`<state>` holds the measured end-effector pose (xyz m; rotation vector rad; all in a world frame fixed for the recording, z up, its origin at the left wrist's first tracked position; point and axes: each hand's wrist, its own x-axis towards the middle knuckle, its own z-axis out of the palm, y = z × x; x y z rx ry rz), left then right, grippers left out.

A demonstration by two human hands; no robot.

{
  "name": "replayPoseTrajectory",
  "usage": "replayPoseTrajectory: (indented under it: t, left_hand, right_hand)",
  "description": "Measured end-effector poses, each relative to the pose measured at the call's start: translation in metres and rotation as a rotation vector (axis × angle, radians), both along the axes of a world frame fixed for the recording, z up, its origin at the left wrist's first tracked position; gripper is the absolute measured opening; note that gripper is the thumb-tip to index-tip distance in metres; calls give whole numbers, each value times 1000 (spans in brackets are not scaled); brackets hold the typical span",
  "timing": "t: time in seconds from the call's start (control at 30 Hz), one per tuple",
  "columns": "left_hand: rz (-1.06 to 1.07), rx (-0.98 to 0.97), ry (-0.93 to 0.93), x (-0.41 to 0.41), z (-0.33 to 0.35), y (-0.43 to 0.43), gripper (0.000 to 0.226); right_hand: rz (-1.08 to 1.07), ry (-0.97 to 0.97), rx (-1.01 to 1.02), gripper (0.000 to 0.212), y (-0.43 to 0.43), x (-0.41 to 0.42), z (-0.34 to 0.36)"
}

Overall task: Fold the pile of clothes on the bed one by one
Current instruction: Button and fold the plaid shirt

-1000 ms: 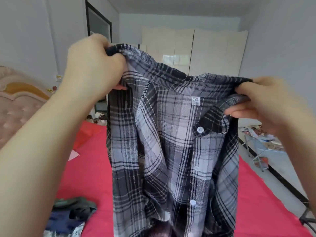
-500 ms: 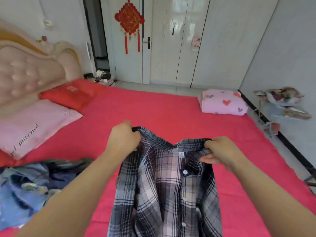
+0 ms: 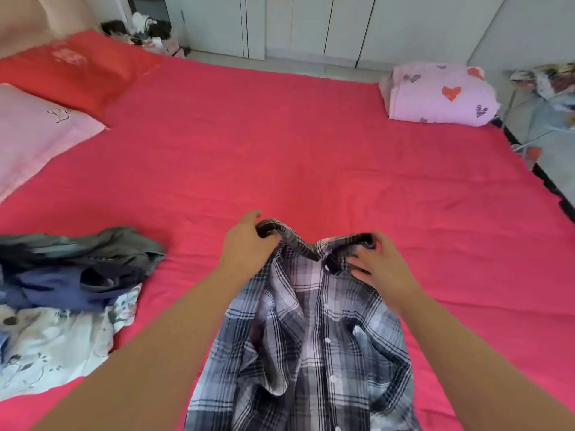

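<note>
A grey and black plaid button shirt [image 3: 311,343] lies front up on the red bed [image 3: 280,157], its collar pointing away from me. My left hand [image 3: 245,241] grips the left shoulder at the collar. My right hand [image 3: 378,262] pinches the right side of the collar, fingers curled on the fabric. The lower shirt is rumpled and runs out of the bottom of the view. A pile of unfolded clothes [image 3: 65,293], dark green, navy and white floral, sits on the bed to my left.
A pink pillow [image 3: 34,135] and a red pillow [image 3: 77,70] lie at the far left. A folded pink heart-print blanket [image 3: 441,94] rests at the far right corner. White wardrobe doors [image 3: 311,23] stand beyond the bed; a cluttered rack [image 3: 547,88] stands right.
Both hands have lowered the plaid shirt from in front of my face down onto the bed. My view has tipped downward toward the mattress.
</note>
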<state>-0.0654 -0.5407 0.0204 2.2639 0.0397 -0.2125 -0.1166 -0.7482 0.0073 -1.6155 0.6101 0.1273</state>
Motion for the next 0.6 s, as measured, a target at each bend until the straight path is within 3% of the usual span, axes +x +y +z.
replayPoseTrajectory:
  t: [0.1, 0.2, 0.37, 0.47, 0.6]
  left_hand:
    - [-189, -31, 51, 6, -37, -1, 85]
    - [-291, 40, 79, -7, -81, 6, 84]
    - [-363, 377, 235, -73, -165, 32, 86]
    - [-321, 570, 342, -127, -199, 51, 88]
    - [-123, 654, 523, -179, -214, 70, 99]
  right_hand:
    - [55, 20, 33, 74, -6, 3, -21]
    - [149, 129, -193, 66, -7, -9, -60]
    - [445, 337, -484, 57, 10, -80, -141]
    - [625, 359, -772, 62, 19, -134, -179]
    - [744, 430, -933, 87, 33, -186, -200]
